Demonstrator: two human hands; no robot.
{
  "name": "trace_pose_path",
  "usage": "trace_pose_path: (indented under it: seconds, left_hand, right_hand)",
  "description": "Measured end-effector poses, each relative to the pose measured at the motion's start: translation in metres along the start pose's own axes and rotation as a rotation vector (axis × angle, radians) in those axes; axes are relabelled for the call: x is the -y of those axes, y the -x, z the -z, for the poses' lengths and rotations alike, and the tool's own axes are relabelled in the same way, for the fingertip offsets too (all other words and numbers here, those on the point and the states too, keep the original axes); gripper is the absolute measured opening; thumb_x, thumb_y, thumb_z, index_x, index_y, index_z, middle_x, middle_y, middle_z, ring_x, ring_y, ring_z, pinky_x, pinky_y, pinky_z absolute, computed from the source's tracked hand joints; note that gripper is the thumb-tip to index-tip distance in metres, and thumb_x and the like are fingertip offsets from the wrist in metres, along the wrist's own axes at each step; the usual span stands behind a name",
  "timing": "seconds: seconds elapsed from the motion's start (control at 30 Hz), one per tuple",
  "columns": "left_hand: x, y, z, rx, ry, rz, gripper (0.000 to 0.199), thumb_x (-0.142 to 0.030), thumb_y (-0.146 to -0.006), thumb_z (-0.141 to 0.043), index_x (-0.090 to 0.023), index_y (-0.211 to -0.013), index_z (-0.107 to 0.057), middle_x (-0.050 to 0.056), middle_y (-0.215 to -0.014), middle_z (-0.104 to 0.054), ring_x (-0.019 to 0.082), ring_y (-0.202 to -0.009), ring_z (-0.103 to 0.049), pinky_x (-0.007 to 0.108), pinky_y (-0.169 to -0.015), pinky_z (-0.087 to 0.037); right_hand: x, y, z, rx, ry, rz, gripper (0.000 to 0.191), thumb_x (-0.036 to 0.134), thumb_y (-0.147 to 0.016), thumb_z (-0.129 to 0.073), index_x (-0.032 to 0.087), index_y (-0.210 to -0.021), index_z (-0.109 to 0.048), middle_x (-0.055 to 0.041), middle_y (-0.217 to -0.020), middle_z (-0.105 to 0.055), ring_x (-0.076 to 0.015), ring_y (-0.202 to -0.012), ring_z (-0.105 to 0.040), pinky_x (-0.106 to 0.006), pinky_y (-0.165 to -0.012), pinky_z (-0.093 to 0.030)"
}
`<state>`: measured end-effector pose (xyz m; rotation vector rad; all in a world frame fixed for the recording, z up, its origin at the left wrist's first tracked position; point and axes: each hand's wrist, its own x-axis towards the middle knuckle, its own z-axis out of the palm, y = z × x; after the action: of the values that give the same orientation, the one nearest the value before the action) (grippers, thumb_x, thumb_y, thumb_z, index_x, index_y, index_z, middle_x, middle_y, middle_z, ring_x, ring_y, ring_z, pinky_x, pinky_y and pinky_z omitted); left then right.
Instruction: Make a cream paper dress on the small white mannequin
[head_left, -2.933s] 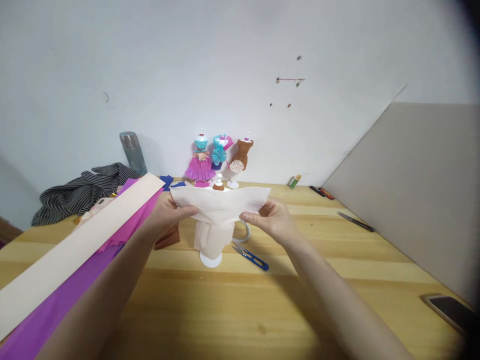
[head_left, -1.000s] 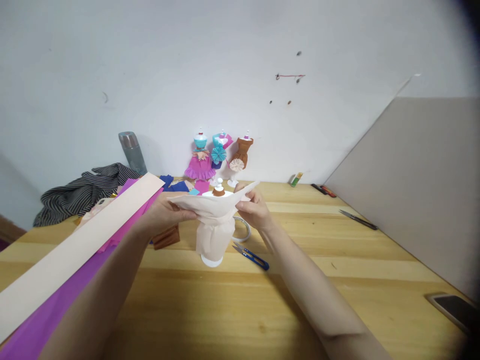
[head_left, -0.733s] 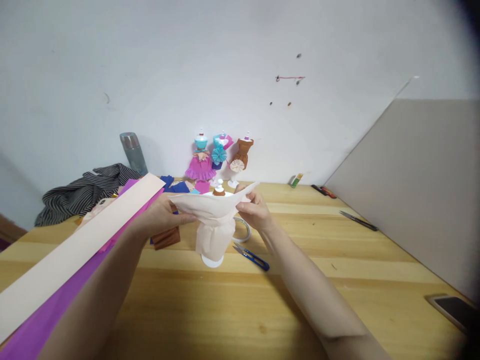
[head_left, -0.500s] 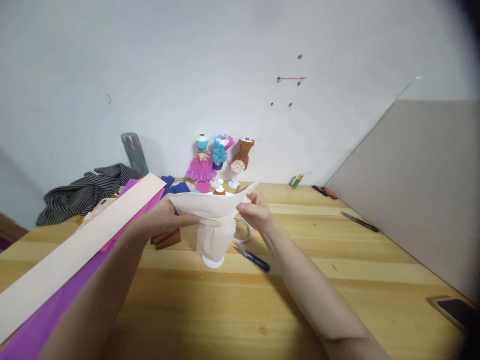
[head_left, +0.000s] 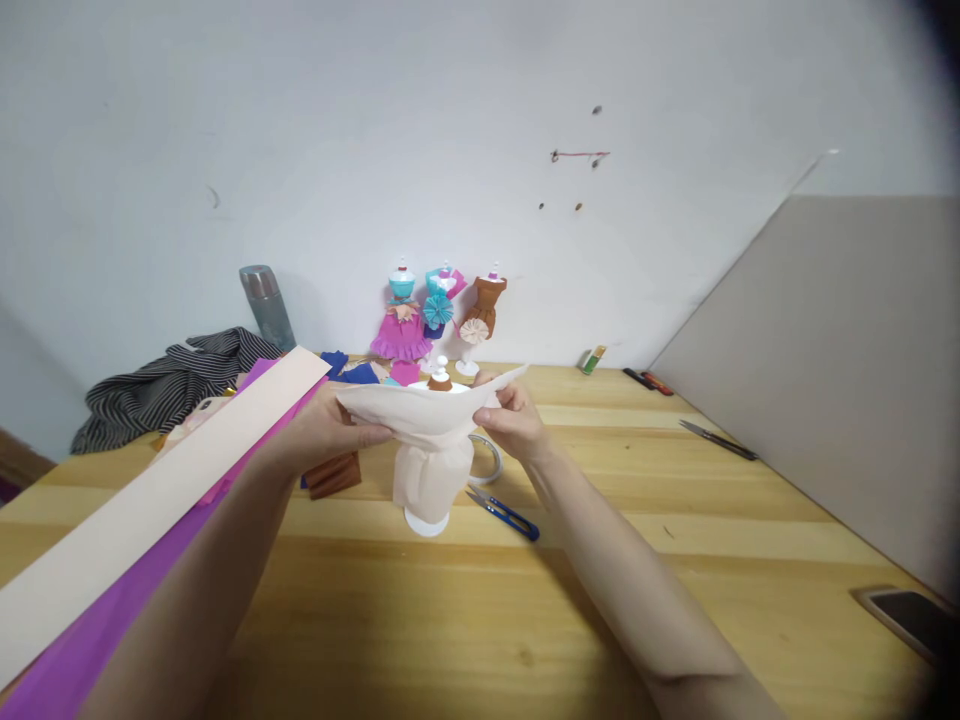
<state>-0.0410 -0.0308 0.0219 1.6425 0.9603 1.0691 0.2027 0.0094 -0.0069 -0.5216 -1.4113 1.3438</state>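
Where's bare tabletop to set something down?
Bare wooden tabletop shows between the left forearm and right forearm, nearer than the white round stand base. Another: between right forearm, slim dark metal tool and dark rectangular device. Crowded: left, under a flat cream strip and purple sheet; back, around three dressed miniature mannequins.

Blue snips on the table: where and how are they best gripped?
I'd pinch the blue snips by the handle end, coming from the near right, likely with the right hand once free of the pale fabric. They lie flat, handle end nearest you, blades pointing away to the left.
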Motion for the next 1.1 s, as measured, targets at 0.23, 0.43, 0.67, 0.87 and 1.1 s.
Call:
trace_pose_path:
  seconds: [0.23,0.43,0.67,0.87,1.1]
  left_hand:
    - [0.002,-0.003,0.002,0.011,-0.021,-0.003,0.04,-0.032,-0.06,-0.083,-0.013,-0.095,-0.074,0.011,-0.089,-0.076,0.028,-0.09,-0.069,0.037,-0.081,-0.057]
    - [-0.005,-0.003,-0.002,0.056,0.036,-0.018,0.038,-0.03,-0.06,-0.083,-0.012,-0.093,-0.073,0.012,-0.096,-0.076,0.028,-0.095,-0.069,0.038,-0.088,-0.055]
    - [-0.007,-0.008,0.0,0.113,-0.046,0.052,0.036,-0.032,-0.066,-0.079,-0.013,-0.096,-0.071,0.012,-0.104,-0.074,0.03,-0.105,-0.066,0.041,-0.096,-0.051]
    - [-0.008,-0.005,0.013,0.124,-0.131,0.026,0.039,-0.033,-0.07,-0.076,-0.015,-0.105,-0.071,0.01,-0.106,-0.074,0.029,-0.103,-0.066,0.037,-0.091,-0.053]
    - [-0.011,0.0,0.013,0.07,-0.074,-0.016,0.026,-0.025,-0.065,-0.078,-0.016,-0.09,-0.075,0.008,-0.089,-0.076,0.027,-0.093,-0.067,0.036,-0.087,-0.055]
  right_hand:
    - [0.0,0.001,0.002,0.023,0.004,0.046,0.037,0.043,-0.05,-0.082,0.021,-0.063,-0.056,0.0049,-0.053,-0.049,-0.0115,-0.049,-0.044,-0.026,-0.052,-0.035]
    - [-0.001,0.001,0.002,0.023,-0.026,0.064,0.037,0.04,-0.05,-0.083,0.02,-0.061,-0.055,0.0058,-0.052,-0.048,-0.0097,-0.048,-0.042,-0.024,-0.049,-0.033]
    - [0.0,0.001,0.001,0.005,-0.069,0.016,0.035,0.04,-0.046,-0.085,0.02,-0.06,-0.06,0.0029,-0.055,-0.058,-0.0128,-0.05,-0.05,-0.028,-0.055,-0.044]
    - [0.002,0.006,0.011,-0.075,0.043,0.027,0.037,0.041,-0.046,-0.087,0.02,-0.072,-0.071,-0.0015,-0.067,-0.07,-0.0174,-0.06,-0.062,-0.03,-0.061,-0.05]
    - [0.015,0.015,0.018,-0.002,0.17,0.06,0.033,0.042,-0.054,-0.085,0.02,-0.078,-0.075,-0.0047,-0.074,-0.075,-0.0224,-0.071,-0.069,-0.035,-0.07,-0.055]
